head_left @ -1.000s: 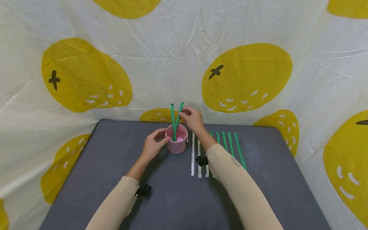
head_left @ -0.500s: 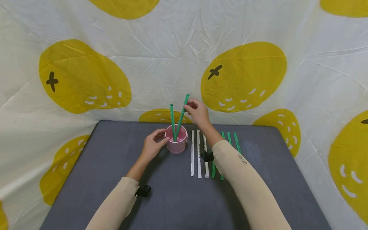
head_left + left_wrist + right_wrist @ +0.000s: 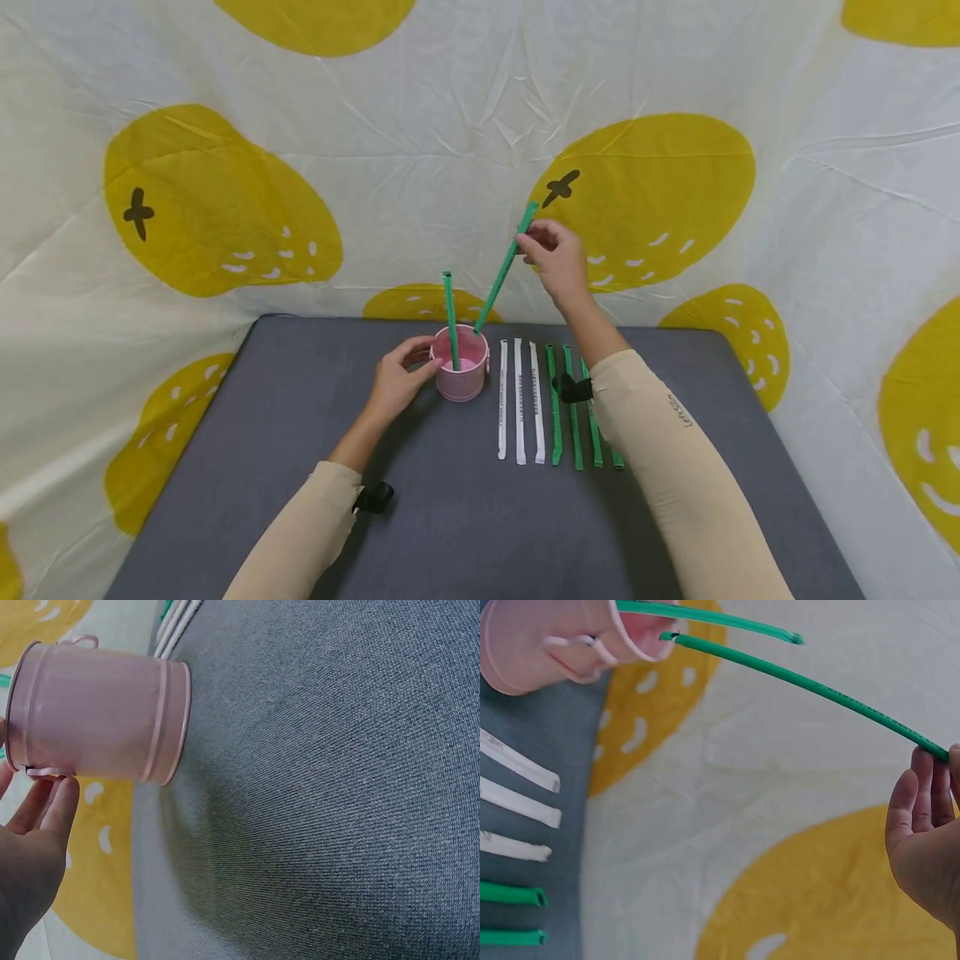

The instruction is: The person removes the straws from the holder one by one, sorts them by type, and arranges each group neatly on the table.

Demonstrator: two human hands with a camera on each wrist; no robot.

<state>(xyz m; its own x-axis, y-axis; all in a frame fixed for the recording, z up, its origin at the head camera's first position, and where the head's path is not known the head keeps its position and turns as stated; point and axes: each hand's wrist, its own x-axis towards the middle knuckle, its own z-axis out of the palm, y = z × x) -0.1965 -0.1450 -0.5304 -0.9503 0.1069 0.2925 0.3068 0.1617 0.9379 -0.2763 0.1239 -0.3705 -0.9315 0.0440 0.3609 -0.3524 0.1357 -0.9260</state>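
My left hand (image 3: 397,379) grips the rim and side of a small pink bucket (image 3: 461,385), which stands upright on the table. One green wrapped straw (image 3: 451,308) leans inside it, top sticking out. Above and right of the bucket, my right hand (image 3: 558,258) pinches another green wrapped straw (image 3: 504,273) near its upper end. That straw slants, its lower tip just at the bucket's mouth; in the right wrist view the tip (image 3: 676,637) overlaps the opening. In the left wrist view, the left fingers (image 3: 64,806) touch the bucket beside its small side loop.
Right of the bucket lie 3 white wrapped straws (image 3: 520,408) in a row, then several green wrapped straws (image 3: 556,417), partly covered by the right forearm. The dark grey table (image 3: 315,400) ends at a pale curtain (image 3: 420,100) with yellow fruit prints.
My right hand has moved up and right, drawing the pinched green straw from inside the bucket up to its mouth. The left hand and the other straw in the bucket stay put.
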